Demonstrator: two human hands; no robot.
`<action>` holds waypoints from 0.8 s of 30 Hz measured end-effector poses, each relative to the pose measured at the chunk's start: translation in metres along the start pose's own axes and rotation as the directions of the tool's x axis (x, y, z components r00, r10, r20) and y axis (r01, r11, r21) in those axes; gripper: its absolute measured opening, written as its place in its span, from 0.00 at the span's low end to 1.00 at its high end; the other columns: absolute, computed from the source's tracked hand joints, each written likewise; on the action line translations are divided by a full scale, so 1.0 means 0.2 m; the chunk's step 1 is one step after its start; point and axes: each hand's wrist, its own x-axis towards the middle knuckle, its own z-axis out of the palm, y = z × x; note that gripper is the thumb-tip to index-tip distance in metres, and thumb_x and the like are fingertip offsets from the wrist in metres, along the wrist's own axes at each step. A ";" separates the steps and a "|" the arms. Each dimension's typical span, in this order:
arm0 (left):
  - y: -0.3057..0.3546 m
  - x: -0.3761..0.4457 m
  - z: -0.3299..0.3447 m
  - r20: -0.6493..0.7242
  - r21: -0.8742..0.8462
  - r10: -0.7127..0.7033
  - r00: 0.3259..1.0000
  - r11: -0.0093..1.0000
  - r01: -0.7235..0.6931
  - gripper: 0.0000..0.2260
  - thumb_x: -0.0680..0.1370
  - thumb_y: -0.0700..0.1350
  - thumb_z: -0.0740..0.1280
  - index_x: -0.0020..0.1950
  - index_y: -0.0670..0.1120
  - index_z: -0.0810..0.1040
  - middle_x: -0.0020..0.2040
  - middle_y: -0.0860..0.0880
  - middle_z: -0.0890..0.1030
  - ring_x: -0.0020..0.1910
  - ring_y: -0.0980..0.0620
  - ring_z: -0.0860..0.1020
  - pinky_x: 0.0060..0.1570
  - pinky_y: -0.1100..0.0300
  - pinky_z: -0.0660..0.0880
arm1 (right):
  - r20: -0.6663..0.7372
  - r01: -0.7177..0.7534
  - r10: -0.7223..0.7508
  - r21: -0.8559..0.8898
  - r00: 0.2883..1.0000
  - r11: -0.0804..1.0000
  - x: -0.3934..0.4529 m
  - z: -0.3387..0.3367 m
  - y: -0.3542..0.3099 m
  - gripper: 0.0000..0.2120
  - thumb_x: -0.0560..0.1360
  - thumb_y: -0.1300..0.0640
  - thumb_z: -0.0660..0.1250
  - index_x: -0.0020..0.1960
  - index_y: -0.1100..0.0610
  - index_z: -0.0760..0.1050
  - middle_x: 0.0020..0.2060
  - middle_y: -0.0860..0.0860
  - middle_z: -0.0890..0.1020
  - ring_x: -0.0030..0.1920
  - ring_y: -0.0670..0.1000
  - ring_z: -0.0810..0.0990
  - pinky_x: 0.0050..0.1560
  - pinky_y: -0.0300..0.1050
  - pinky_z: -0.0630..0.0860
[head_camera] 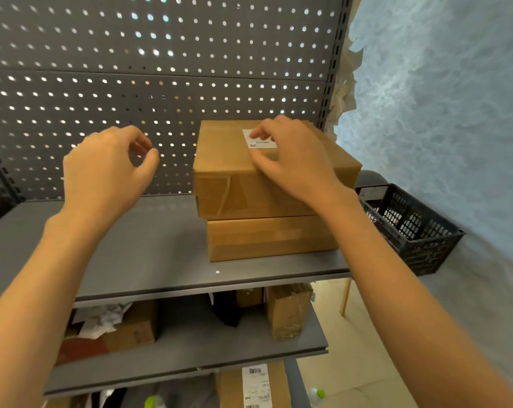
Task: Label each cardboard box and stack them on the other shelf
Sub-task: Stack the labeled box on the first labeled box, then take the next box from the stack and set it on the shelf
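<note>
The right hand (290,160) lies on the top cardboard box (267,172), fingertips pressing down on the white label (259,139) stuck to its lid, not clasping anything. The left hand (108,172) hangs in the air beside the box, fingers loosely curled, holding nothing. That box sits on a flatter lower box (270,238), both on the grey shelf (149,248) before the pegboard back (161,69). A black crate (411,228) stands off to the right.
</note>
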 end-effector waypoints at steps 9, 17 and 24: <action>-0.58 -0.08 -0.35 -0.007 0.152 0.003 1.000 0.988 -0.001 0.09 0.76 0.47 0.65 0.51 0.44 0.80 0.47 0.44 0.81 0.48 0.39 0.76 0.41 0.52 0.66 | 0.110 0.107 -0.117 0.092 0.987 0.990 0.15 0.27 -0.61 0.13 0.76 0.53 0.63 0.59 0.55 0.75 0.53 0.52 0.78 0.53 0.53 0.75 0.54 0.47 0.71; -1.24 -0.20 -0.76 0.006 0.283 -0.007 1.000 0.959 0.005 0.10 0.77 0.49 0.65 0.52 0.45 0.79 0.48 0.43 0.81 0.48 0.40 0.77 0.44 0.46 0.75 | 0.164 0.176 -0.202 0.164 0.966 0.971 0.26 0.61 -1.33 0.14 0.77 0.54 0.62 0.61 0.55 0.74 0.55 0.52 0.77 0.55 0.54 0.73 0.57 0.49 0.70; -1.76 -0.32 -1.06 -0.019 0.347 -0.034 0.999 0.937 0.038 0.10 0.76 0.48 0.65 0.52 0.44 0.79 0.48 0.43 0.81 0.47 0.41 0.77 0.43 0.48 0.74 | 0.176 0.268 -0.302 0.191 0.937 0.944 0.34 0.86 -1.88 0.15 0.77 0.53 0.61 0.63 0.54 0.73 0.57 0.52 0.76 0.58 0.55 0.73 0.60 0.49 0.69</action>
